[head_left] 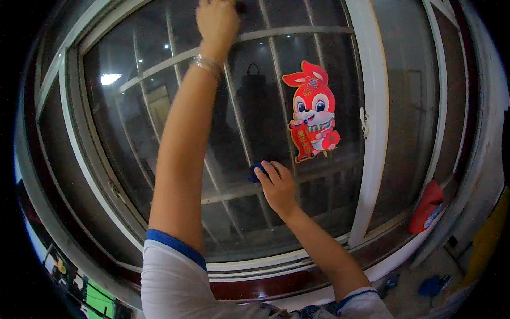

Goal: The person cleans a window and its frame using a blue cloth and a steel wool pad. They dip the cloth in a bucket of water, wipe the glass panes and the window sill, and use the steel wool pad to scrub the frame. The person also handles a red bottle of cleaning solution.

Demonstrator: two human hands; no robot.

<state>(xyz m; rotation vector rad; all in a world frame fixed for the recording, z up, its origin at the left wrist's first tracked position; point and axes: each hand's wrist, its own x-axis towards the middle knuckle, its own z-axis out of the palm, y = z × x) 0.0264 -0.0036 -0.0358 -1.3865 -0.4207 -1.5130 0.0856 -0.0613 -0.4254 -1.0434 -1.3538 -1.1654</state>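
Observation:
My left hand (218, 22) is raised high against the window glass (319, 202), its fingers closed and partly cut off by the upper edge. A small dark piece shows at its right side; I cannot make out what it is. Lower down, my right hand (278, 187) presses a bunched dark blue cloth (255, 173) to the same pane. Right of both hands, a red cartoon rabbit sticker (314, 114) is stuck on the glass.
Pale bars (273, 53) cross behind the pane. A white frame post (372, 122) with a latch (364, 123) stands to the right. On the sill at the far right is a red packet (426, 207); below lies a blue item (434, 285).

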